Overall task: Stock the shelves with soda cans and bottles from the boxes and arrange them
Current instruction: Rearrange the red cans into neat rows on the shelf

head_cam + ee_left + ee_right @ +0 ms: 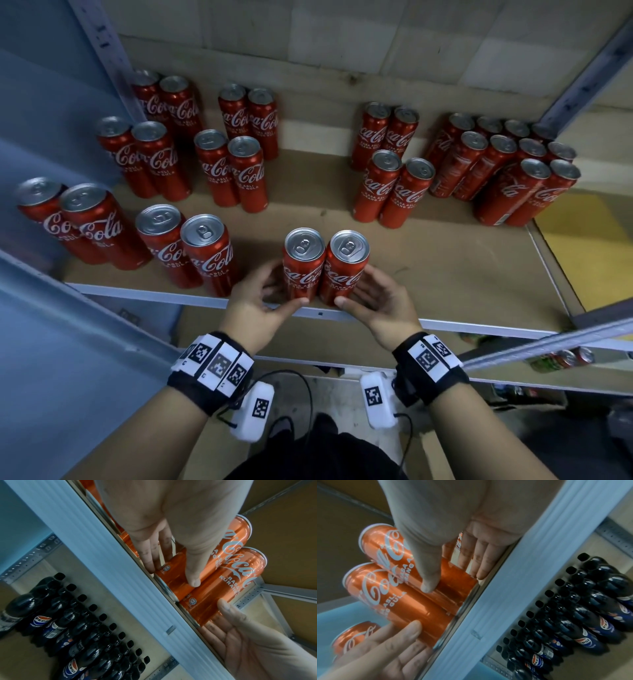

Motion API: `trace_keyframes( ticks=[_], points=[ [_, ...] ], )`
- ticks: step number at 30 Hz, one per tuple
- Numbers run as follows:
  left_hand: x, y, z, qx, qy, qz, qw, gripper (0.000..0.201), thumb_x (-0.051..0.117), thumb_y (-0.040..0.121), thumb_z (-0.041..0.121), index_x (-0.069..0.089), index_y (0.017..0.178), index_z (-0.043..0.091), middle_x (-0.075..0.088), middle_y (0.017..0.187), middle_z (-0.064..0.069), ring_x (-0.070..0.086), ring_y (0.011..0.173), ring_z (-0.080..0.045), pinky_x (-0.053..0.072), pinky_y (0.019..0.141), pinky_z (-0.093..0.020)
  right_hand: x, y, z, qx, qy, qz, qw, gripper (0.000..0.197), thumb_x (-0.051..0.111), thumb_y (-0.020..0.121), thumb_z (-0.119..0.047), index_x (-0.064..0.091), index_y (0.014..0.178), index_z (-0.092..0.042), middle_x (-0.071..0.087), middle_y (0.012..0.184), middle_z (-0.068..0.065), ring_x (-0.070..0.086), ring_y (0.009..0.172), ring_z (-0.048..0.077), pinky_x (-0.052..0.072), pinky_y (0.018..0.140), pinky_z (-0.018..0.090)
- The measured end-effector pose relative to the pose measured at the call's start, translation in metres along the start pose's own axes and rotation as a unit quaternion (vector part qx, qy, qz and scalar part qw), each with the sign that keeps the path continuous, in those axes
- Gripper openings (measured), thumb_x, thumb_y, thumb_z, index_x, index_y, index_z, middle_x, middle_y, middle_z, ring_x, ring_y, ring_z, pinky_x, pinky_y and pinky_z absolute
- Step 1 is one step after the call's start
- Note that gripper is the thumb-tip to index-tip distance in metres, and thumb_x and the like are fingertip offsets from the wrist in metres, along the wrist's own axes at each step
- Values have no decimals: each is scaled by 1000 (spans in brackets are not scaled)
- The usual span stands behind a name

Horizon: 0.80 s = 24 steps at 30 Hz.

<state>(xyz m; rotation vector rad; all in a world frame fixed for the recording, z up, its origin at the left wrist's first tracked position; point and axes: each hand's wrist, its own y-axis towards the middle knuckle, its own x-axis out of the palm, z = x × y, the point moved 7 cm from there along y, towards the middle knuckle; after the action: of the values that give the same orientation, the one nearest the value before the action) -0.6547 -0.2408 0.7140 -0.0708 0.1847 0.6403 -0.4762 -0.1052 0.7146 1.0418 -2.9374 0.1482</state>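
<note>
Two red Coca-Cola cans stand upright, touching side by side, at the front middle of the shelf board (pixel 445 267): the left can (pixel 303 265) and the right can (pixel 344 270). My left hand (pixel 274 291) cups the left can (pixel 176 577), fingers straight along its outer side and thumb on its front near the base. My right hand (pixel 361 291) mirrors it on the right can (pixel 458 584), with straight fingers and the thumb low on the front. Each wrist view also shows the opposite hand: the right hand (pixel 240 635) and the left hand (pixel 385 649).
Several more pairs of Coca-Cola cans (pixel 219 257) stand in rows at left, and others (pixel 394 192) at back right, with a dense group (pixel 513 171) by the right upright. A metal front rail (pixel 479 329) edges the shelf. Pepsi bottles (pixel 72 622) fill the shelf below.
</note>
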Motion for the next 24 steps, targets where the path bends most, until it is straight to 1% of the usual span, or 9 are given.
trace_keyframes(
  ticks=[2,5,8,12,15,18,20,21,24],
  points=[
    [-2,0,-2,1,3,-7,1000,78,91,59,44,56,128,44,69,122,5,69,108,-9,57,90,-30,0,0,0,-1,-5,7,1000,65,77,73,20,62,119,-23,77,100,-17,69,102,-2,52,90,15],
    [-6,0,-7,-1,9,-10,1000,81,92,61,41,55,133,39,69,123,4,68,108,-10,57,92,-33,-1,1,2,0,-15,14,1000,64,77,72,21,63,117,-23,77,97,-19,69,99,-3,52,89,14],
    [-8,0,-7,2,24,-11,1000,80,90,60,45,55,132,39,69,124,4,68,108,-9,56,93,-31,1,0,1,-7,-25,16,1000,64,79,71,17,64,119,-22,77,102,-15,70,103,1,52,93,18],
    [-8,1,-5,0,33,-11,999,75,93,68,22,55,132,35,68,123,4,67,108,-8,56,94,-32,3,-1,1,-7,-33,22,999,62,83,68,9,65,120,-20,77,107,-10,70,107,6,52,98,22],
    [-8,1,-4,4,43,-8,999,75,93,69,20,56,134,29,69,121,2,67,107,-7,56,95,-31,3,-1,1,-4,-46,22,999,64,81,71,14,64,123,-17,77,107,-10,70,107,6,52,100,24],
    [-9,0,0,10,61,-5,998,76,92,70,20,55,136,23,67,124,1,65,108,-3,54,93,-21,3,-3,-2,-5,-62,26,998,63,86,66,0,65,122,-20,77,107,-11,69,107,6,52,103,26],
    [-9,-1,9,19,87,-11,996,75,92,71,23,54,136,23,65,125,7,60,108,5,49,91,-9,2,-4,-4,-5,-77,22,997,64,88,61,-10,65,120,-22,77,107,-13,69,107,4,50,106,29],
    [-10,-2,14,26,100,-16,995,74,91,71,27,53,134,26,63,125,13,59,109,9,48,92,-8,2,-5,-5,-4,-85,19,996,66,89,60,-12,64,120,-23,76,108,-14,68,108,5,49,108,31],
    [-14,-10,33,50,115,-29,992,76,89,72,37,48,136,33,57,125,25,55,116,12,49,99,-18,1,-9,-10,-12,-103,13,995,70,96,63,-17,63,125,-22,74,117,-6,67,116,14,47,112,39]
  ],
)
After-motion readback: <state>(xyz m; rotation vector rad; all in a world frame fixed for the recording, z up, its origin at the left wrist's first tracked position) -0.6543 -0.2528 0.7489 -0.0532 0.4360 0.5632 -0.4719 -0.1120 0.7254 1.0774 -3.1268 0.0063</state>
